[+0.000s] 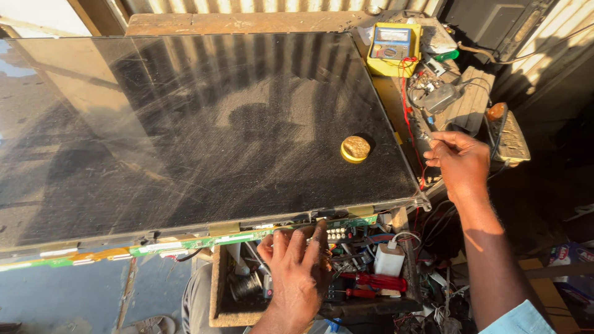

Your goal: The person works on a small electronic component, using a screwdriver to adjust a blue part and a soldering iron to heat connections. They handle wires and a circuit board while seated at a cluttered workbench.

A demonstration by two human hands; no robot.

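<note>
A large dark display panel (pixel 185 124) lies flat on the workbench, dusty and scratched. Along its near edge runs a narrow green circuit strip (pixel 204 240). My left hand (pixel 296 266) rests with fingers spread against that near edge, over an open box of tools. My right hand (pixel 456 159) is at the panel's right side, its fingers pinched on a thin metal probe tip (pixel 426 137) joined to a red wire (pixel 406 99). A small round yellow tin (pixel 355 149) sits on the panel near its right edge.
A yellow multimeter (pixel 393 48) stands at the panel's far right corner. Loose electronics and wires (pixel 436 93) crowd the bench to the right. The wooden box (pixel 216 291) below holds red-handled screwdrivers (pixel 377 282), a white adapter (pixel 388 260) and wire coils.
</note>
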